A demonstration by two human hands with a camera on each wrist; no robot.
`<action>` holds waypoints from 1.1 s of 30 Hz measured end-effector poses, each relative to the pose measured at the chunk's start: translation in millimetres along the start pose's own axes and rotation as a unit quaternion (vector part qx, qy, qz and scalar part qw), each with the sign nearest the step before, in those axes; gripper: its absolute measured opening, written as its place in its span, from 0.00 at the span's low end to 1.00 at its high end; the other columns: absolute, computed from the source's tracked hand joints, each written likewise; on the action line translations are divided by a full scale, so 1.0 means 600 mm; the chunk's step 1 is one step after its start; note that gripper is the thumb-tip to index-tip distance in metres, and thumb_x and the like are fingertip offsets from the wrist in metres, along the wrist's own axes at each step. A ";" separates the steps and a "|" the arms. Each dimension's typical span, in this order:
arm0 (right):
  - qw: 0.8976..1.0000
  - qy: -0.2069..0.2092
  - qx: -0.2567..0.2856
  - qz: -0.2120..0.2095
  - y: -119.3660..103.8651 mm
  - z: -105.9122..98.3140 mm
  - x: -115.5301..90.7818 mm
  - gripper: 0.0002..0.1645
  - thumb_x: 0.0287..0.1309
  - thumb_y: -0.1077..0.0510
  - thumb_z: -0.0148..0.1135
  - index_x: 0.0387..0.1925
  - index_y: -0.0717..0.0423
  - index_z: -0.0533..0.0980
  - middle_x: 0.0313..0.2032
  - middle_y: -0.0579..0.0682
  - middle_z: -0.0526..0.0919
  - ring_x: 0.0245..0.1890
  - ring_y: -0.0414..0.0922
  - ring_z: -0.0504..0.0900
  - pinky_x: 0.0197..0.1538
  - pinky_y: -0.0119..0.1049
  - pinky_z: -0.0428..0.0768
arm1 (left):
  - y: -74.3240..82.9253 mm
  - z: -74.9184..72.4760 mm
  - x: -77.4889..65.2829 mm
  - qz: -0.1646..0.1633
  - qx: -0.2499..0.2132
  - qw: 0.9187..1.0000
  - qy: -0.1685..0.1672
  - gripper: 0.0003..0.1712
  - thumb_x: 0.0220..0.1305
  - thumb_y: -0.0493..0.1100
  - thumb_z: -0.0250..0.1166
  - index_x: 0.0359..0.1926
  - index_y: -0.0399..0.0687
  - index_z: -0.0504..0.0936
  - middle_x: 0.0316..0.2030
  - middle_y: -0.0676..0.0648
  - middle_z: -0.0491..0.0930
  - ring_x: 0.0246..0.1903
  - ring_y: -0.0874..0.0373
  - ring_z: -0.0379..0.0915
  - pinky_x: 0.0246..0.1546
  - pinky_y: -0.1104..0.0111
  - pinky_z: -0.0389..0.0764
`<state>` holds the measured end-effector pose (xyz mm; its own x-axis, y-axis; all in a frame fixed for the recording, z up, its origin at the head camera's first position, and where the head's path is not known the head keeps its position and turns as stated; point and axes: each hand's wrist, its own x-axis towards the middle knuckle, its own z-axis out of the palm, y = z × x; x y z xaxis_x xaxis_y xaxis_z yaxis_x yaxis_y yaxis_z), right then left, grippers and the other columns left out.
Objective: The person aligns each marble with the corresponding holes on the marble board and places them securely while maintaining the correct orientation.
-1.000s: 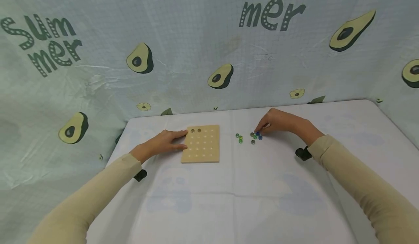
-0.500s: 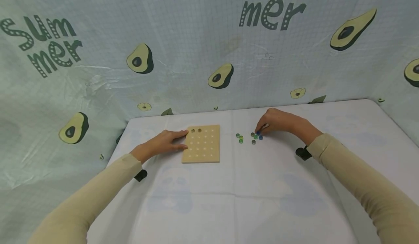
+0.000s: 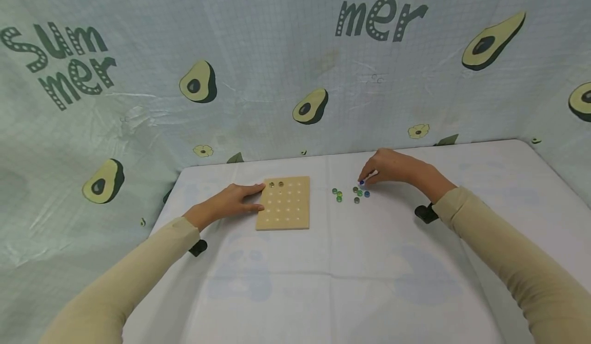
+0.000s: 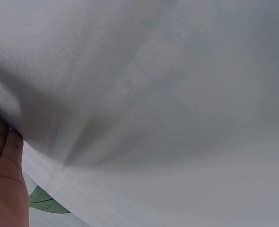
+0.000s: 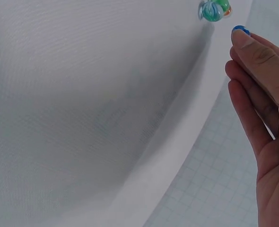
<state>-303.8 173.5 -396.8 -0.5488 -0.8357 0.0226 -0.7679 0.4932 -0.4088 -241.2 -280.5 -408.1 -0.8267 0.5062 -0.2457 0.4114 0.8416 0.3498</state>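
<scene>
My right hand (image 3: 392, 166) pinches a blue marble (image 3: 362, 182) between thumb and fingertips, just behind the loose marbles. The right wrist view shows that blue marble (image 5: 241, 30) at the thumb tip, with a blue-green swirled marble (image 5: 212, 12) close by. My left hand (image 3: 235, 199) touches the left edge of a light wooden board (image 3: 286, 222), its thumb and fingers extended and spread apart. Rows of shallow hollows cover the board, and two dark marbles sit in its back row, one of them this marble (image 3: 280, 184). In the left wrist view the board is out of sight.
Right of the board lie several loose marbles: a green marble (image 3: 339, 199) in the left cluster, a grey marble (image 3: 357, 200) and another blue marble (image 3: 367, 194) in the right one. A white cloth (image 3: 295, 292) covers the table; a patterned curtain (image 3: 258, 77) hangs behind it.
My right hand has risen slightly, lifting the blue marble away from the cluster. The left hand and the board have stayed in place.
</scene>
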 end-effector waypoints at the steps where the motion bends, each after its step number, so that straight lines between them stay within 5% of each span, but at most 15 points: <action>1: 1.000 0.001 0.001 -0.001 -0.002 0.000 0.000 0.12 0.55 0.63 0.76 0.43 0.56 0.89 0.41 0.47 0.91 0.43 0.44 0.89 0.47 0.43 0.87 | 0.000 0.000 0.000 0.000 0.000 1.000 0.000 0.46 0.67 0.62 0.66 0.78 0.48 0.61 0.74 0.41 0.62 0.74 0.45 0.58 0.71 0.50 0.67; 33: 0.999 0.014 -0.001 -0.044 -0.039 0.004 0.066 0.12 0.57 0.60 0.76 0.44 0.56 0.89 0.42 0.47 0.91 0.44 0.42 0.89 0.47 0.41 0.87 | -0.004 0.010 -0.003 -0.016 -0.025 0.999 0.024 0.46 0.68 0.63 0.66 0.78 0.52 0.61 0.75 0.44 0.62 0.74 0.44 0.57 0.71 0.49 0.65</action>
<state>-307.0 128.2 -388.4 -0.4887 -0.8684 0.0838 -0.8137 0.4190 -0.4029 -238.3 -282.0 -413.9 -0.8577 0.4676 -0.2138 0.3649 0.8465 0.3876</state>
